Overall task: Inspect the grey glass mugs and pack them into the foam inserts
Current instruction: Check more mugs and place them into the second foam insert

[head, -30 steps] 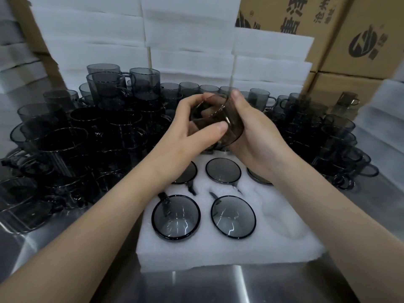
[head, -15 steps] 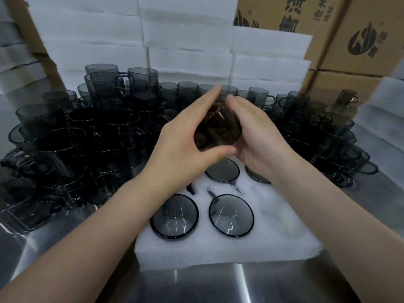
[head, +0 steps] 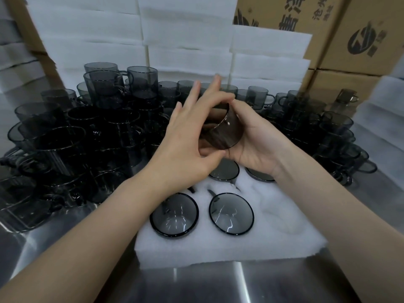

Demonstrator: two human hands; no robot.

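Note:
Both hands hold one grey glass mug [head: 223, 130] on its side above the white foam insert [head: 229, 246], its round base turned toward me. My left hand [head: 185, 138] pinches it between thumb and forefinger, the other fingers stretched upward. My right hand [head: 258, 141] cradles it from the right, thumb on the upper edge. Several mugs sit sunk in the insert's holes, two at the front [head: 174, 215] [head: 231, 213] and others partly hidden under my hands [head: 224, 171]. The hole at the front right [head: 284, 215] holds nothing.
Heaps of grey mugs crowd the steel table [head: 196, 285] on the left [head: 65, 138] and right [head: 328, 132]. Stacked white foam sheets [head: 185, 40] stand behind them, with cardboard boxes [head: 349, 44] at the back right.
The mug has been turned in my hands, so its base now faces me. My left fingers have spread out and up while the thumb stays under the mug.

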